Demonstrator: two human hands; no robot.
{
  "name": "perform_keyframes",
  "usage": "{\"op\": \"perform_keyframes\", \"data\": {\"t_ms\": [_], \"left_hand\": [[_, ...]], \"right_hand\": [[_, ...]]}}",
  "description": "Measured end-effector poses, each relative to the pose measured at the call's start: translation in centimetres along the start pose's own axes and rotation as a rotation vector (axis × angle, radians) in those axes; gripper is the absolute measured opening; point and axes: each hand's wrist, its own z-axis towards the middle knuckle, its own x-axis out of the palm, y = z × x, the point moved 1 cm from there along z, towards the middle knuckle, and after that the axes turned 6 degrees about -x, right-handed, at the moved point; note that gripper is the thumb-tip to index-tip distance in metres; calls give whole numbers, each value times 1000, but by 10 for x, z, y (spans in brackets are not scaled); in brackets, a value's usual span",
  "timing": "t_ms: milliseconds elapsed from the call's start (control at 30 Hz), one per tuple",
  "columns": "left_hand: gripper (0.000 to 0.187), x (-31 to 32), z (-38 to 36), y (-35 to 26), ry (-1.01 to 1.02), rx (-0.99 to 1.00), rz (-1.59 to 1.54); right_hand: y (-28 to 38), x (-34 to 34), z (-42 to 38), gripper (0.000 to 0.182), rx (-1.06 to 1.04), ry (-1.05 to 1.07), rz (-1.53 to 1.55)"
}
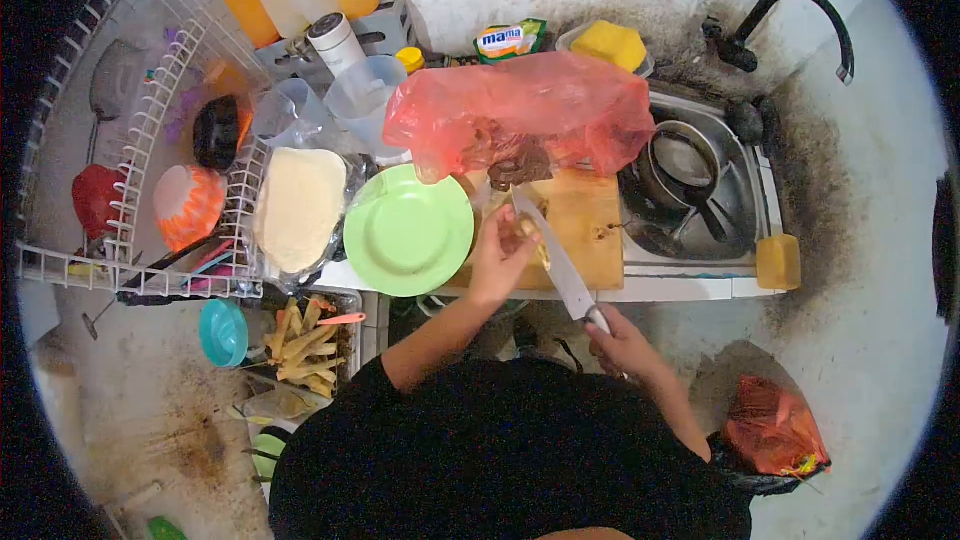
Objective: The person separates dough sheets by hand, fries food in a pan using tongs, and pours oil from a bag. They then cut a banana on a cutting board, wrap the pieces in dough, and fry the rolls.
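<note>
My right hand point(625, 340) is closed round the light handle of a large kitchen knife point(566, 275). Its broad blade points up and away over the wooden cutting board point(590, 220), the tip reaching past my left fingers. My left hand point(503, 255) is closed in a pinch on a small pale-yellow piece of food point(526, 228), right at the blade; its exact kind I cannot tell. Beyond the fingers, dark brown lumps point(520, 172) lie at the near edge of a red plastic bag point(520, 110). A green plate point(410, 230) sits left of the board.
At the right is a sink point(740, 220) with a pan point(683, 162) in it, under a black faucet point(795, 0). A tray of pale dough point(300, 210) and a white dish rack point(140, 160) stand left. Lower left, brown stick-like pieces point(305, 345) fill a container.
</note>
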Motion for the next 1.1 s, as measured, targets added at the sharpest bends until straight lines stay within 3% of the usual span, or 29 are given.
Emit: {"op": "perform_keyframes", "data": {"t_ms": [67, 200, 367, 500, 667, 767, 967, 1100], "left_hand": [[44, 3, -8, 4, -1, -153, -77], [46, 6, -25, -28, -25, -387, -70], [27, -16, -27, -50, -97, -403, -162], [25, -50, -20, -65, -179, -340, -206], [27, -111, -11, -63, -198, -453, -287], [33, -139, -8, -67, -134, -549, -404], [34, -176, -1, -75, -95, -607, -339], [37, -179, 9, -77, -76, -671, -365]], "right_hand": [[-3, 5, -3, 28, -186, -56, -62], [21, 11, -10, 32, -279, -152, -374], [26, 23, 8, 34, -429, -136, -571], [46, 36, 24, 33, -561, -103, -513], [57, 52, 43, 36, -695, -11, -395], [71, 55, 45, 38, -610, 69, -327], [98, 70, 56, 40, -446, -63, -797], [103, 90, 61, 44, -588, -218, -1001]]}}
